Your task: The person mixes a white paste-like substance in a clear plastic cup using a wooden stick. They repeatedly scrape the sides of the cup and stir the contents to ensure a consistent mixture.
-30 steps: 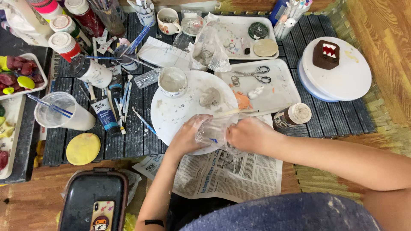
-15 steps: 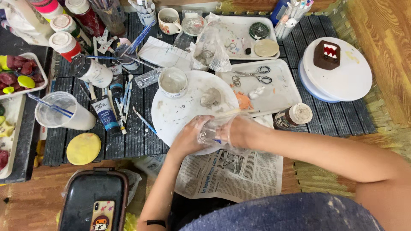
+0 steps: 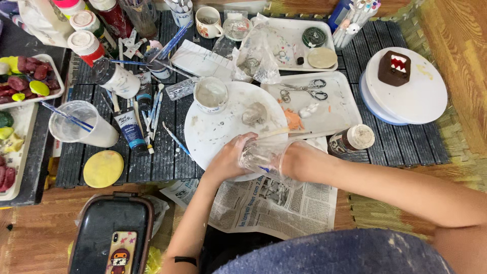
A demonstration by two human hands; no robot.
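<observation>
Clear plastic, a crumpled bag or wrapper [image 3: 264,158], sat between both hands at the near edge of the round white palette plate [image 3: 213,134]. The left hand [image 3: 231,157] gripped its left end with fingers curled over it, and the right hand [image 3: 299,161] was pushed into or wrapped by the other end, so the two hands were close together and clamped on the same piece. It looked like the plastic was being pulled over the right hand or worked around something small and blue inside; I could not tell which. Any further pull would call for a firm left-hand grip while the right stayed steady.

Just behind the hands lay a thin wooden stick [image 3: 276,133] across the plate, a grey-white cup [image 3: 211,94] stood on the plate's far side, and a brown jar with a pale lid [image 3: 351,140] stood close to the right wrist, the likeliest thing to be knocked. Newspaper [image 3: 274,203] lay under the forearms. Further off were scissors [image 3: 307,89] on a white tray [image 3: 345,109], and a brown toothy figure [image 3: 394,67] on a turntable
</observation>
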